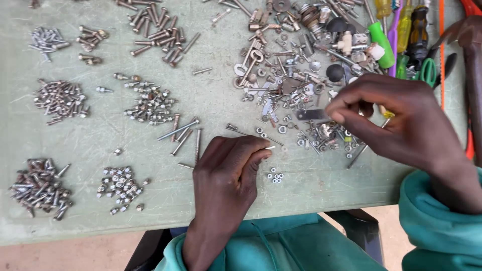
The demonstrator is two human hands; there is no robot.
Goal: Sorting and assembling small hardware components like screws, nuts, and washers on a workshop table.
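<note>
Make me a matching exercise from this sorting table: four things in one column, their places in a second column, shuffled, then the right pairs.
Things:
1. small cluster of nuts
2. rusty screw pile
3. green-handled screwdriver
4. long bolts

Places:
A. far right, among the tools
B. near left corner of the table
C. just right of the left hand
D. middle of the table, beyond the left hand

Pairs: 1-C, 2-B, 3-A, 4-D
</note>
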